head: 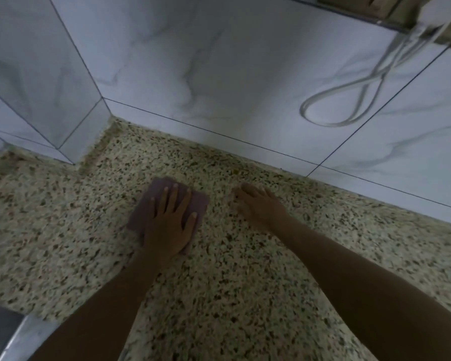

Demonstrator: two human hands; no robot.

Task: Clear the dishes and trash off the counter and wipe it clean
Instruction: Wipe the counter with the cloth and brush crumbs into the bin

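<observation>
A dull purple cloth (198,200) lies flat on the speckled granite counter (245,269), near the back. My left hand (168,222) presses down on it with straight, spread fingers. My right hand (258,203) rests flat on the bare counter just right of the cloth, fingers pointing left towards it, holding nothing. No dishes or trash are in view.
White marble-look wall tiles (219,74) rise behind the counter, and a tiled column (37,87) juts out at the back left. A looped white cable (349,100) hangs on the wall at the right. The counter's front left edge (31,316) drops to a dark floor.
</observation>
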